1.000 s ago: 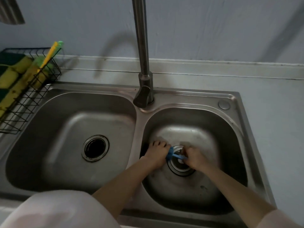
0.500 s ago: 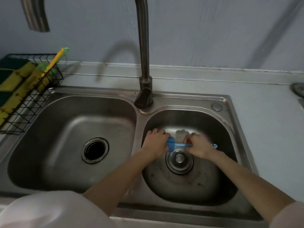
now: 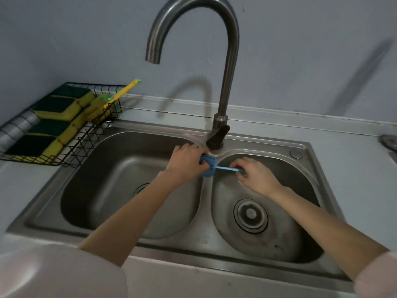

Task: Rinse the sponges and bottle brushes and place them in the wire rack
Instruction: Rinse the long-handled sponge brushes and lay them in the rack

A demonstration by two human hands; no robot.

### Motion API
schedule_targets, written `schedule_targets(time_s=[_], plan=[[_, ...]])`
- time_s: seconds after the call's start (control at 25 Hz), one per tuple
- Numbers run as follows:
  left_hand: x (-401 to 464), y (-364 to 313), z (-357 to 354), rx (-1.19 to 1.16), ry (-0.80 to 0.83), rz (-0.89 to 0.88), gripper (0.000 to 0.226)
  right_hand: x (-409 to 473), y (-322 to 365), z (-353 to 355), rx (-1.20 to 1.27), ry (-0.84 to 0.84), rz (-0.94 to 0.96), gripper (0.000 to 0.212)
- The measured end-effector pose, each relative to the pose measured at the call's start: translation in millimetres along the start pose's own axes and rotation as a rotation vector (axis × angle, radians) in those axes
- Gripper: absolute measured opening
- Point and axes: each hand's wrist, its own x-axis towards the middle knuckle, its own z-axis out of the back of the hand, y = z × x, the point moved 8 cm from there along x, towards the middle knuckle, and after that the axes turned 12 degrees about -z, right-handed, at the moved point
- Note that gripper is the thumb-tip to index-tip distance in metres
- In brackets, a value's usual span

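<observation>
A blue bottle brush (image 3: 209,167) is held level over the divider of the steel double sink (image 3: 305,147), just in front of the tap base. My left hand (image 3: 187,162) is closed around its blue sponge head. My right hand (image 3: 255,175) grips the thin blue handle at the other end. The black wire rack (image 3: 90,134) stands at the left on the counter. It holds several yellow-and-green sponges (image 3: 55,108) and a brush with a yellow handle (image 3: 122,93) that sticks out over the rim.
The curved steel tap (image 3: 227,67) rises behind my hands, its spout over the left basin, no water visible. Each basin has a drain, the right one (image 3: 250,215) with a strainer. A metal object (image 3: 390,141) shows at the right edge of the grey counter.
Both hands have lifted the blue brush from the right basin's drain up and back to the divider near the tap base. The view tilted up, showing the whole tap.
</observation>
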Motion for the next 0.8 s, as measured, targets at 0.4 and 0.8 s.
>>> schedule_targets(time_s=[0.4,0.8], plan=[[-90,147,95,0.035,-0.123,0.141,0.029,30,155,-11,0.051,-0.105,0.211,0.026],[-133,276,162,-0.013,-0.286,0.185,0.030,89,288,7,0.102,-0.301,0.260,0.024]])
